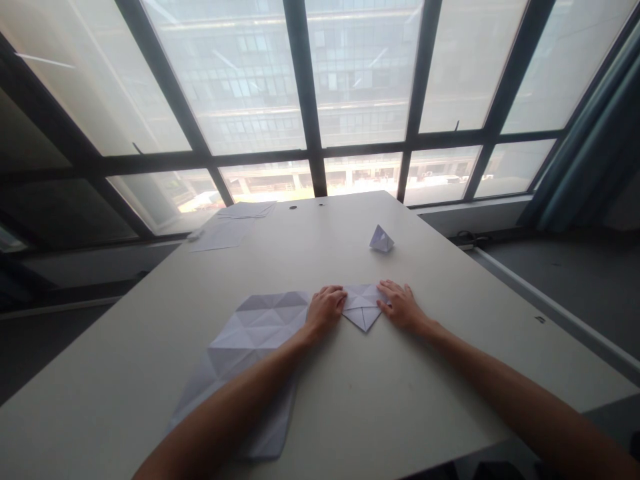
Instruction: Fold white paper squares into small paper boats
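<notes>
The folded paper (364, 307) lies on the white surface (310, 257), with a straight band across its far part and a triangular flap pointing toward the person, split by a centre line. The work in hand looks like squaring and flattening these folds. To do that well, I would keep both sides of the folded paper lined up, hold one side firm while smoothing the other, and run each crease outward from the centre line with even pressure. The point of the flap is best kept sharp and in line with the seam; pressing unevenly could skew the band or leave a soft crease.

The folded paper sits between the two hands and touches both. At its left edge, the left hand (326, 310) has its fingers bent, their tips on the paper; whether the thumb pinches from beneath, I cannot tell. At its right edge, the right hand (401, 307) is spread, with fingers fanned and tips resting on the paper.

Left of the folded paper and reaching nearer the person is a large creased sheet (273, 321), partly under the left forearm. Beyond the folded paper, slightly to its right, stands a small paper pyramid (381, 239).
</notes>
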{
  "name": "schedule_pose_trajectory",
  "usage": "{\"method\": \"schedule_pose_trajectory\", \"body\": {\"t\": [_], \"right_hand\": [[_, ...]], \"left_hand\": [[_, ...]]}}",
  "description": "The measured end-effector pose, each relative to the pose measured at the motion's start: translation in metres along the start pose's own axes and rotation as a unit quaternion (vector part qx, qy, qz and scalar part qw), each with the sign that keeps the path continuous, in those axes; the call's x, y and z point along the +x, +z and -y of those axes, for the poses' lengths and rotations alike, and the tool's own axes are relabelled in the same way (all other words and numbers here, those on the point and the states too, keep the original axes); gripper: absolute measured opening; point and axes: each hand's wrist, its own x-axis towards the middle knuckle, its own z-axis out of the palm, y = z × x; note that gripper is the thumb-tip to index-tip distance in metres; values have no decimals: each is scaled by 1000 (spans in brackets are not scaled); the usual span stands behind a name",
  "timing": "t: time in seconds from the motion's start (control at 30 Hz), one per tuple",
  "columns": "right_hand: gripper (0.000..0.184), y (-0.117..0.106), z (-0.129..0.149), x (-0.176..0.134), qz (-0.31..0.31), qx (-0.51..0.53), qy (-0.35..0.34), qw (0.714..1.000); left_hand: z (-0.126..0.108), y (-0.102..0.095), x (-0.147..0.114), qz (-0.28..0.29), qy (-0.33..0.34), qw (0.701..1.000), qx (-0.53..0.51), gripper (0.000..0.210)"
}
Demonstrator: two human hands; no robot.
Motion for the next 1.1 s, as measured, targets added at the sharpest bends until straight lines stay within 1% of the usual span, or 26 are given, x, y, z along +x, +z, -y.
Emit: {"method": "schedule_pose_trajectory", "body": {"t": [0.07,0.23,0.5,0.63,0.77,0.87,1.0,1.1], "right_hand": [[48,0,0,0,-2,2,0,1000],[49,0,0,0,-3,8,-2,1000],[47,-1,-2,0,-20,15,-3,1000],[48,-1,-2,0,-25,20,-8,999],[48,0,-2,0,-27,23,-7,999],[49,1,-2,0,-27,23,-5,999],[49,2,-3,0,-32,21,-1,999],[49,2,-4,1,-33,21,-2,999]], "left_hand": [[2,2,0,-6,-11,1000,6,28],[4,6,0,-3,-27,999,33,45],[3,-1,0,-16,-32,999,11,52],[4,-2,1,-45,-26,997,-49,55],[6,-1,3,-71,-18,988,-136,48],[9,0,4,-87,-27,978,-190,45],[13,0,6,-83,-66,963,-248,38],[13,-3,8,-74,-67,952,-288,31]]}}
